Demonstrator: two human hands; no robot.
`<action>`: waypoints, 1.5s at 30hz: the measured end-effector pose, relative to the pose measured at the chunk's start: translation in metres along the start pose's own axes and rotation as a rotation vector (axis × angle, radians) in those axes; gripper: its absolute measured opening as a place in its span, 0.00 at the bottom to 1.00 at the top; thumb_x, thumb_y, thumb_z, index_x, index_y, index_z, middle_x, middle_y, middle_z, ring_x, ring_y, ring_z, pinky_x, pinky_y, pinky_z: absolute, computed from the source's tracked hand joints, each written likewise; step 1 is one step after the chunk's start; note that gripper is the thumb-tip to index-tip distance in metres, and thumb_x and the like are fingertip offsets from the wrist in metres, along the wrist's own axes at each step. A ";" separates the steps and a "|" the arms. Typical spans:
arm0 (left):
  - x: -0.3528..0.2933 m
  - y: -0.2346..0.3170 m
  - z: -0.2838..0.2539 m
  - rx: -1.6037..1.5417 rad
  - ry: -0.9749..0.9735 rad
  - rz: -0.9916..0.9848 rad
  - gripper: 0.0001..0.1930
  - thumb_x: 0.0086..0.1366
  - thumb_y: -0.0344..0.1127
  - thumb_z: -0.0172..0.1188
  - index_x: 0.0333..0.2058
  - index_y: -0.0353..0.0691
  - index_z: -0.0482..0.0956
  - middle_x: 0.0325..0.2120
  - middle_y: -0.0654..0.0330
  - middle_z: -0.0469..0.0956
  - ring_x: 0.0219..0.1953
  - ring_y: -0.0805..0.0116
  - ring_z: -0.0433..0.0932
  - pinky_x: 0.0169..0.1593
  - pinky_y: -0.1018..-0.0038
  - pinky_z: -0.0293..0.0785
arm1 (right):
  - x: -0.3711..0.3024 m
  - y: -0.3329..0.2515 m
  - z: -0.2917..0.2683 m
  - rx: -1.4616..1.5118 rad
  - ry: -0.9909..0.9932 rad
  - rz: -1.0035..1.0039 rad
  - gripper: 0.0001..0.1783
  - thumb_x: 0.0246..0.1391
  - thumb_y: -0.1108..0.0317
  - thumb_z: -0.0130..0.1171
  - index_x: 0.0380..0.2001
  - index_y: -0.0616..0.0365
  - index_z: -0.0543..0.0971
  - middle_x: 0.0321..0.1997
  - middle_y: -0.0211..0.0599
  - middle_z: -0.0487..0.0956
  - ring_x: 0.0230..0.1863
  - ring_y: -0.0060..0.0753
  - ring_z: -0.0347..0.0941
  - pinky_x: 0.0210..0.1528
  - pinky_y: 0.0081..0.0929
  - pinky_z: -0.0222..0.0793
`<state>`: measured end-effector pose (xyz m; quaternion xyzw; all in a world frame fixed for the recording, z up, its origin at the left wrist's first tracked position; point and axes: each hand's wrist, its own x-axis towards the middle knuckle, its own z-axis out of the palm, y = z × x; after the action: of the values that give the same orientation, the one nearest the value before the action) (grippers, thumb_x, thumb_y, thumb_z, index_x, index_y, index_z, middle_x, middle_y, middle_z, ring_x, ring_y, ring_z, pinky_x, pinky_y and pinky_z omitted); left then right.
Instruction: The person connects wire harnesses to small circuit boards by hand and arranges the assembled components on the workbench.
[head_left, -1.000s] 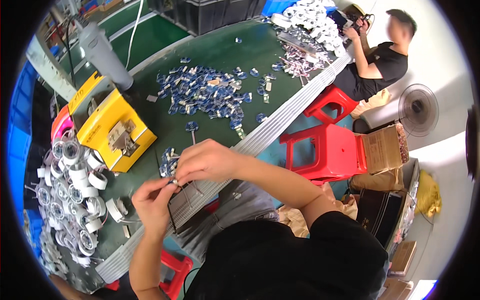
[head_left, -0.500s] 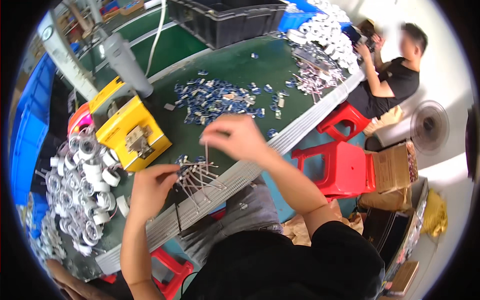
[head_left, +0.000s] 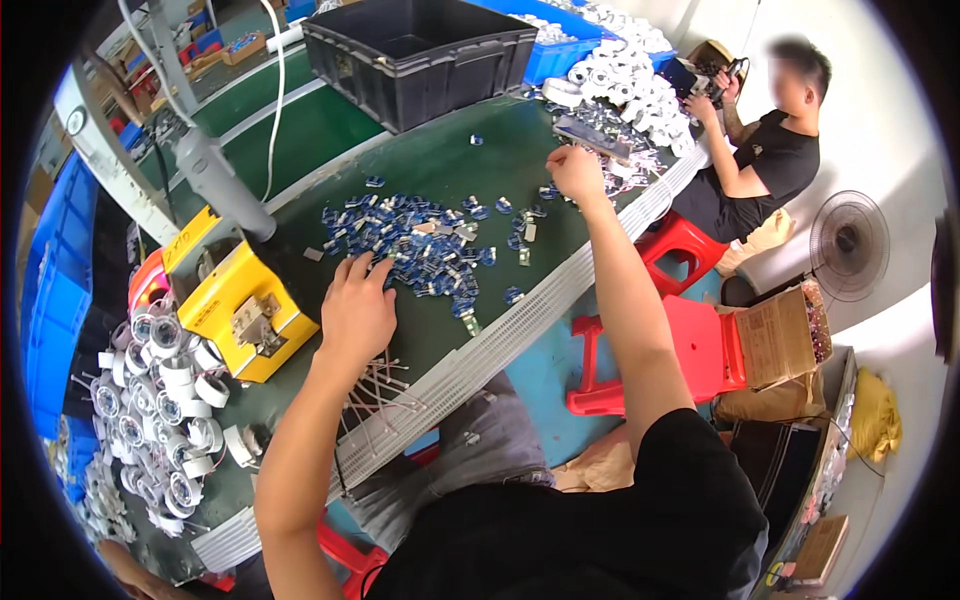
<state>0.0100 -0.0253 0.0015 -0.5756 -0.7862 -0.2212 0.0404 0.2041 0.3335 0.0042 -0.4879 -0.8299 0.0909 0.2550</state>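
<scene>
My left hand (head_left: 360, 305) lies over the near left edge of a pile of small blue circuit boards (head_left: 410, 240), fingers stretched out and fingertips touching or just above the boards. Partly hidden beneath that wrist is a bunch of thin pale wires (head_left: 375, 395), spread toward the table's near edge. Out at the far right, my right hand (head_left: 577, 175) has its fingers curled together beside a heap of pinkish-white wires (head_left: 628, 172) and a dark flat object (head_left: 592, 138). Whatever its fingertips may hold is hidden.
A yellow machine (head_left: 245, 310) stands left of my left hand, with many white round housings (head_left: 160, 400) heaped beside it. Behind the boards sits a black crate (head_left: 420, 75). More white rings (head_left: 625, 85) lie at the far right, near a seated person (head_left: 765, 150). Red stools (head_left: 690, 350) stand on the floor.
My right hand has moved from above the wire bunch to the far right, and no wire hangs from it now. My left hand has left the bunch and reached forward to the boards.
</scene>
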 end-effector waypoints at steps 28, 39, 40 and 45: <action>0.001 -0.001 -0.011 -0.251 0.195 -0.074 0.10 0.58 0.30 0.65 0.39 0.37 0.80 0.35 0.54 0.80 0.37 0.54 0.80 0.43 0.63 0.77 | 0.008 0.057 -0.030 0.490 -0.124 -0.073 0.14 0.56 0.62 0.65 0.41 0.60 0.84 0.37 0.39 0.85 0.38 0.31 0.81 0.47 0.26 0.73; -0.075 -0.011 -0.057 -1.102 -0.031 -0.417 0.15 0.57 0.20 0.66 0.43 0.37 0.80 0.28 0.70 0.76 0.29 0.81 0.74 0.33 0.83 0.69 | -0.127 -0.066 -0.062 1.379 -0.517 0.030 0.21 0.61 0.74 0.55 0.57 0.64 0.70 0.34 0.35 0.79 0.36 0.29 0.78 0.41 0.27 0.75; -0.078 -0.015 -0.058 -1.172 -0.089 -0.442 0.13 0.57 0.20 0.67 0.42 0.37 0.81 0.28 0.69 0.77 0.29 0.81 0.75 0.34 0.82 0.70 | -0.150 -0.082 -0.061 1.307 -0.592 -0.047 0.19 0.61 0.74 0.55 0.56 0.63 0.71 0.33 0.35 0.78 0.36 0.29 0.78 0.40 0.26 0.75; -0.090 -0.021 -0.053 -1.512 -0.098 -0.601 0.08 0.59 0.24 0.66 0.38 0.33 0.81 0.33 0.57 0.83 0.34 0.71 0.83 0.39 0.78 0.79 | -0.251 -0.175 -0.034 1.234 -0.805 -0.078 0.09 0.63 0.70 0.54 0.44 0.62 0.76 0.29 0.30 0.76 0.27 0.21 0.71 0.32 0.20 0.69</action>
<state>0.0100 -0.1310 0.0147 -0.2208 -0.5463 -0.6681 -0.4544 0.1872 0.0263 0.0189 -0.1548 -0.6739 0.7041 0.1617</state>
